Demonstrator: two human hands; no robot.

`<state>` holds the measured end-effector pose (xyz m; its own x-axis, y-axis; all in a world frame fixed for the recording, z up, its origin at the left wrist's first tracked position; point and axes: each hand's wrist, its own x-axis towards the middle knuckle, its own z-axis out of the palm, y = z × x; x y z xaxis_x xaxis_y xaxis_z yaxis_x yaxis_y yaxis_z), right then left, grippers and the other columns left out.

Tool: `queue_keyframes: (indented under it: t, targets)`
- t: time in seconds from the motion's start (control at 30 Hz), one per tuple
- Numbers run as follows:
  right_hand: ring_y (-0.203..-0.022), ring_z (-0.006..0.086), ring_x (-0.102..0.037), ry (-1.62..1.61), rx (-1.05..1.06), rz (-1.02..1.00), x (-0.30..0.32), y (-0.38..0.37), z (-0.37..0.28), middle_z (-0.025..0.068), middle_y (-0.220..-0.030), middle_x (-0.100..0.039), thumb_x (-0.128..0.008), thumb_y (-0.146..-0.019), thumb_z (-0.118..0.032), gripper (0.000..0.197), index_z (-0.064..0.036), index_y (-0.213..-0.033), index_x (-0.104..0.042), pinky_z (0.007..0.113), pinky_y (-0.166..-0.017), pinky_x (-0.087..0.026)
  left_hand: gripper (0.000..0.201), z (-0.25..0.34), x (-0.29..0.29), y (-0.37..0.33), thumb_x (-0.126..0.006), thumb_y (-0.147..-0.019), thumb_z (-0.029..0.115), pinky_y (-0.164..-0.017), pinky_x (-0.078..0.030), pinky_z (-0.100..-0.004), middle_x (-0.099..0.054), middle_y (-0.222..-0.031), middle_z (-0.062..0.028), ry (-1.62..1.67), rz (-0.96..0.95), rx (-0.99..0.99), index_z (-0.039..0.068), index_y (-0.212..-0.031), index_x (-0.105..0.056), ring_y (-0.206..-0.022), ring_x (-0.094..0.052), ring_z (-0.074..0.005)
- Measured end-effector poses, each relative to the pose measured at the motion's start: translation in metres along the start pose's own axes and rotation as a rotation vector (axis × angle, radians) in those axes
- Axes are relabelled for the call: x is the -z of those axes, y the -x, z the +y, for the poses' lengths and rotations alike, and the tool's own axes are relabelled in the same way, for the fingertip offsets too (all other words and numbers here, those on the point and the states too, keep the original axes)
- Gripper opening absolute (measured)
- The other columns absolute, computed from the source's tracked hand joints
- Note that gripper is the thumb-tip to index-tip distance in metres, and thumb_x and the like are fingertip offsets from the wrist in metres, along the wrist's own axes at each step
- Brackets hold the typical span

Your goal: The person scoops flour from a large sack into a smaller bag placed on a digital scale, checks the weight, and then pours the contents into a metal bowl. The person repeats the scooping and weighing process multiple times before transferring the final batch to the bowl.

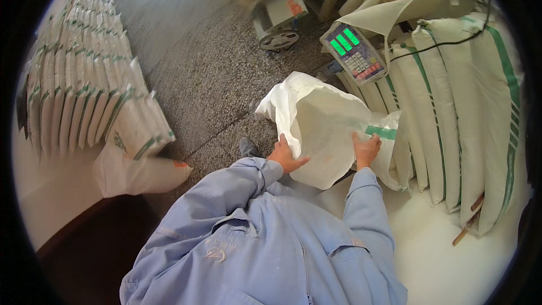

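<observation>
A white sack (330, 130) with a green band near its right edge stands in front of me, its wide mouth held open toward me. The left side of the rim is in my left hand (288, 156), thumb over the edge and the other fingers partly hidden by the sack. On the opposite side, beside the green band, my right hand (366, 149) has its fingers curled on the sack wall. Pale inner walls show, but I cannot make out any contents. Just beyond the sack is a scale display (354, 52) with lit green digits and a keypad.
Filled white sacks (451, 113) with green stripes lean in a row at right, a black cable (446, 44) across them. More stacked sacks (82, 73) line the left. A metal wheeled device (279, 17) stands on the speckled floor (192, 62). A white expanse (440, 254) lies lower right.
</observation>
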<state>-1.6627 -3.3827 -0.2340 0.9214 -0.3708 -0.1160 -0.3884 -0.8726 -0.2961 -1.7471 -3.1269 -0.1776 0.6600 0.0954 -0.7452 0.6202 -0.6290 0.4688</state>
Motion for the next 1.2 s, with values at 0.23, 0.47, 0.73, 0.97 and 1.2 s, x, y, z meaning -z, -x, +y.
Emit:
queue_keyframes:
  t: [0.23, 0.47, 0.73, 0.97, 1.2]
  targets:
    - [-0.104, 0.0302, -0.051, -0.723, -0.083, -0.325, -0.038, -0.029, 0.017, 0.0185, -0.115, -0.051, -0.052, -0.083, -0.026, 0.047, 0.0053, -0.118, -0.045, 0.036, -0.087, -0.040, 0.048, -0.019, 0.022, -0.022, -0.061, -0.073, 0.025, -0.083, -0.045, -0.0431, -0.056, -0.106, -0.0251, -0.245, -0.225, 0.286, -0.003, -0.110, -0.050, -0.097, -0.057, -0.0375]
    - [-0.092, 0.0224, -0.055, -1.248, -0.204, -0.404, -0.060, -0.052, -0.017, 0.0113, -0.105, -0.056, -0.039, -0.085, -0.021, 0.035, 0.0019, -0.109, -0.052, 0.035, -0.082, -0.044, 0.029, -0.059, 0.065, -0.027, -0.053, -0.077, 0.024, -0.072, -0.049, -0.0409, -0.065, -0.090, -0.0153, -0.410, -0.315, 0.439, 0.003, -0.091, -0.066, -0.084, -0.063, -0.0308]
    - [-0.093, 0.0271, -0.053, -1.518, -0.550, -0.275, -0.047, -0.030, -0.106, 0.0117, -0.102, -0.055, -0.039, -0.080, -0.028, 0.037, 0.0009, -0.096, -0.055, 0.039, -0.086, -0.042, 0.046, -0.121, 0.096, -0.047, -0.039, -0.087, 0.036, -0.059, -0.049, -0.0366, -0.062, -0.062, -0.0128, 0.122, -0.010, 0.186, -0.002, -0.078, -0.064, -0.062, -0.063, -0.0242]
    - [-0.093, 0.0226, -0.051, -0.847, -0.054, -0.041, -0.035, -0.014, -0.178, 0.0105, -0.105, -0.050, -0.039, -0.085, -0.032, 0.037, -0.0004, -0.100, -0.049, 0.035, -0.083, -0.043, 0.045, -0.191, 0.201, -0.078, -0.044, -0.086, 0.037, -0.051, -0.049, -0.0374, -0.060, -0.055, -0.0128, 0.734, -0.036, 0.227, -0.001, -0.069, -0.060, -0.053, -0.063, -0.0256]
    - [-0.086, 0.0267, -0.055, -1.140, -0.177, 0.182, 0.006, -0.007, -0.304, 0.0134, -0.098, -0.057, -0.033, -0.081, -0.032, 0.046, 0.0060, -0.096, -0.054, 0.036, -0.080, -0.045, 0.055, -0.207, 0.343, -0.119, -0.042, -0.086, 0.038, -0.056, -0.049, -0.0375, -0.055, -0.047, -0.0140, 0.611, 0.028, -0.251, -0.003, -0.051, -0.055, -0.046, -0.059, -0.0254]
